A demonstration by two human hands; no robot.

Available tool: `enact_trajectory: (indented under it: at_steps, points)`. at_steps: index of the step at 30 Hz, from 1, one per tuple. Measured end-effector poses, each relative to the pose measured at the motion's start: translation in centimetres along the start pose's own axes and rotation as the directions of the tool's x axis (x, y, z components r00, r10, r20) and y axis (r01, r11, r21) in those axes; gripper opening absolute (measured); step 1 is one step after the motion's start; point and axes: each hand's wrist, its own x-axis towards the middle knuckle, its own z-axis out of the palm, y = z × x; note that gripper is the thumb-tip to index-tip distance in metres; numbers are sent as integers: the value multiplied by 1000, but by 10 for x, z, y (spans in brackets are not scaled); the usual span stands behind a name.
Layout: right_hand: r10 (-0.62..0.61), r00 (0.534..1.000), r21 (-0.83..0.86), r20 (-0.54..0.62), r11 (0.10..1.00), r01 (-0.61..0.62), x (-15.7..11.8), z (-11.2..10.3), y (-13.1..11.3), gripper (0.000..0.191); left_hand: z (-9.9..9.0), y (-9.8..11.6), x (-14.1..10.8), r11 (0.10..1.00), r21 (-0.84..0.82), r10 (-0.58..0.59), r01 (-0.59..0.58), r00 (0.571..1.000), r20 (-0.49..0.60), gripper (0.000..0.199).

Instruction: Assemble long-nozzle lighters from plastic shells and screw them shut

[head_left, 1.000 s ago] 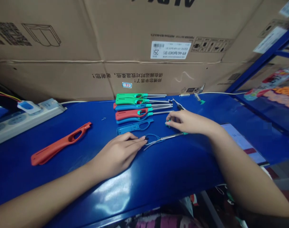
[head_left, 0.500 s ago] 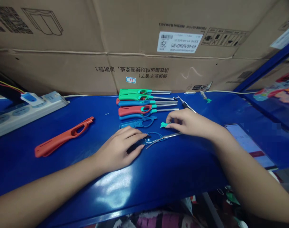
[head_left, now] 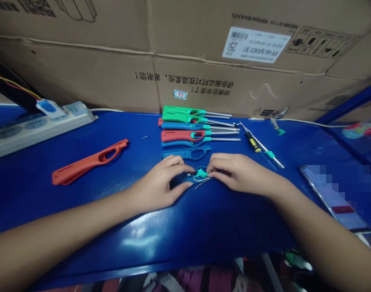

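My left hand point(head_left: 158, 184) is closed on a blue lighter casing half point(head_left: 188, 178), thumb and fingers at its edges; much of the casing is hidden. Thin wires and a metal rod show at its open side. Between the fingertips of my right hand point(head_left: 242, 172) is a small green trigger piece point(head_left: 201, 173), down at the casing's handle loop. Whether it is seated there I cannot tell. Just behind lies another blue casing half point(head_left: 185, 153). Beyond that are several long-nosed lighters in a row, among them a red lighter point(head_left: 181, 136) and a green lighter point(head_left: 179, 113).
An orange-red casing point(head_left: 88, 164) lies at left, near a power strip point(head_left: 42, 127). A black-and-yellow screwdriver point(head_left: 253, 142) and a metal tube with a green piece point(head_left: 269, 154) lie at right. A phone point(head_left: 334, 200) rests farther right. Cardboard point(head_left: 112, 77) stands behind the blue table point(head_left: 136, 243).
My right hand has brought the green trigger piece left and down to the casing in my left hand. The screwdriver and metal tube now show uncovered. The view has shifted slightly.
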Motion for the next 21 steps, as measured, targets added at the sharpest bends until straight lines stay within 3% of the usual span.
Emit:
enact_trajectory:
  at_steps: [11,21]
  points:
    - [-122,992,-251,28,960,125,-1,4,-6,20,0,3,3,993,-57,-106,107,994,20,24]
    - [-121,993,-175,17,977,122,-2,1,-7,22,-1,2,3,995,-64,-81,82,997,18,24]
